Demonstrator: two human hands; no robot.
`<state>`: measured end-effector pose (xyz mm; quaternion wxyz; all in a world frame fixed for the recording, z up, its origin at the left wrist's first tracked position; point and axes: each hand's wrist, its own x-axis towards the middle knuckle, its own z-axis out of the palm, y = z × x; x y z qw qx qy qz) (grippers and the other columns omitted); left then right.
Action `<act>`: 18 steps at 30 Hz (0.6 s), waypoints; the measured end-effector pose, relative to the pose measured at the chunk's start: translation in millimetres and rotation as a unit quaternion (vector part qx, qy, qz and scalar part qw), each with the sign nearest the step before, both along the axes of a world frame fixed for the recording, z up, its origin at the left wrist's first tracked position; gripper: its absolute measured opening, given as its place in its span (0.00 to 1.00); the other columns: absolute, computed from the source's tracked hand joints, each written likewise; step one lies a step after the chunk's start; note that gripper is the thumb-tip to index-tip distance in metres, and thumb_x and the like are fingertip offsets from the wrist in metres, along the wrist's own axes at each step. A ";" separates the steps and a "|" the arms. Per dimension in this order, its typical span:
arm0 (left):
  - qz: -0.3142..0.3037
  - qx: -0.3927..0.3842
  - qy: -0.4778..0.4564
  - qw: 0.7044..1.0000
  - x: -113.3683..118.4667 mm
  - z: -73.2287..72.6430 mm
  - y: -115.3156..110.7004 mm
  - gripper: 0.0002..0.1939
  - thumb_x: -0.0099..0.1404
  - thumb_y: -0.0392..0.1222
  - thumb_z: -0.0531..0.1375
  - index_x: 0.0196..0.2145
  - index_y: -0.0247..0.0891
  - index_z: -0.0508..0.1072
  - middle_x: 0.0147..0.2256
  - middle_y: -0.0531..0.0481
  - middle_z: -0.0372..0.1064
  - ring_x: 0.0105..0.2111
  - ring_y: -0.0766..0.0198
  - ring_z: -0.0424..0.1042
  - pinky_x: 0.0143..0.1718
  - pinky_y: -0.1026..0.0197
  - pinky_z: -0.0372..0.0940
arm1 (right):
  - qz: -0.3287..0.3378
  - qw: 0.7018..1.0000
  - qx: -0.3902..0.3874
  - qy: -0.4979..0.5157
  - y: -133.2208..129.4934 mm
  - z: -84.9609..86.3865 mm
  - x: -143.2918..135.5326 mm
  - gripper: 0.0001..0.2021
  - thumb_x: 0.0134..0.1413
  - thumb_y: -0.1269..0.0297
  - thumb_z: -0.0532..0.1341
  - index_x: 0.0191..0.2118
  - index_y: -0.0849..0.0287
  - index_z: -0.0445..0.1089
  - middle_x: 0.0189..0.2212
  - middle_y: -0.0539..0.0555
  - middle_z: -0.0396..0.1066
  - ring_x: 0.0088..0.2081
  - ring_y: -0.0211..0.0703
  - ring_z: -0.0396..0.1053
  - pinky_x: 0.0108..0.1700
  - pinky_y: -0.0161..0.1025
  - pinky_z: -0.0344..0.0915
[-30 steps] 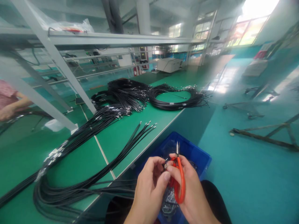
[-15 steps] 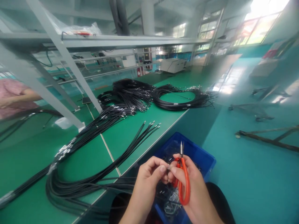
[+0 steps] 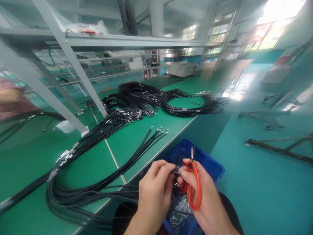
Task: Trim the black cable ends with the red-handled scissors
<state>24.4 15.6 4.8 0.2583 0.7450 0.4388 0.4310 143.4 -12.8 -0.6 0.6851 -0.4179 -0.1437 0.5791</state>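
Note:
My right hand [image 3: 204,192] is closed round a pair of red-handled scissors [image 3: 198,191]. Their short metal blades point up and away from me, slightly apart. My left hand [image 3: 156,187] pinches what looks like the end of a black cable [image 3: 175,171], close to my right thumb and fingertips; a tiny pale piece there is too small to name. Under both hands stands a blue bin [image 3: 211,164] holding small clear and whitish scraps [image 3: 181,209]. Left of my hands, a bundle of black cables [image 3: 97,187] curves over the bench edge, metal-tipped ends fanned out.
The green bench [image 3: 137,138] runs along my left. On it lie a coiled cable bundle [image 3: 181,111], a heap of black cables [image 3: 137,91] and a long bundle [image 3: 90,140]. A shelf frame [image 3: 73,62] rises above. Another person [image 3: 14,98] is at far left.
My left hand has turned over, its back now facing up, and its fingertips have shifted slightly. The scissor blades have opened a little. The person at far left has moved an arm.

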 end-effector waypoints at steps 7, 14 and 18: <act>-0.039 -0.120 -0.046 0.991 1.9 -3.2 -3.8 0.08 0.61 0.34 0.56 0.34 0.40 0.74 0.31 0.49 0.72 0.30 0.62 0.70 0.32 0.65 0.63 | 0.012 1.000 0.006 -0.010 -0.4 5.0 -0.2 0.15 0.45 0.69 0.65 0.40 0.58 0.63 0.21 0.45 0.66 0.21 0.33 0.62 0.24 0.30 0.59; -0.090 -0.287 -0.176 0.937 0.4 -12.3 -0.6 0.06 0.60 0.40 0.59 0.28 0.35 0.72 0.24 0.53 0.67 0.24 0.68 0.62 0.26 0.68 0.57 | 0.008 1.000 -0.002 -0.011 2.6 5.5 -1.2 0.17 0.42 0.67 0.67 0.40 0.59 0.65 0.24 0.48 0.70 0.19 0.31 0.60 0.22 0.30 0.56; -0.126 -0.325 -0.204 0.915 -2.2 -10.7 1.1 0.08 0.59 0.42 0.60 0.27 0.34 0.72 0.23 0.54 0.64 0.21 0.71 0.55 0.22 0.69 0.51 | -0.002 1.000 -0.008 -0.021 6.7 9.5 -2.4 0.20 0.39 0.67 0.69 0.41 0.58 0.65 0.28 0.50 0.72 0.18 0.28 0.58 0.20 0.28 0.55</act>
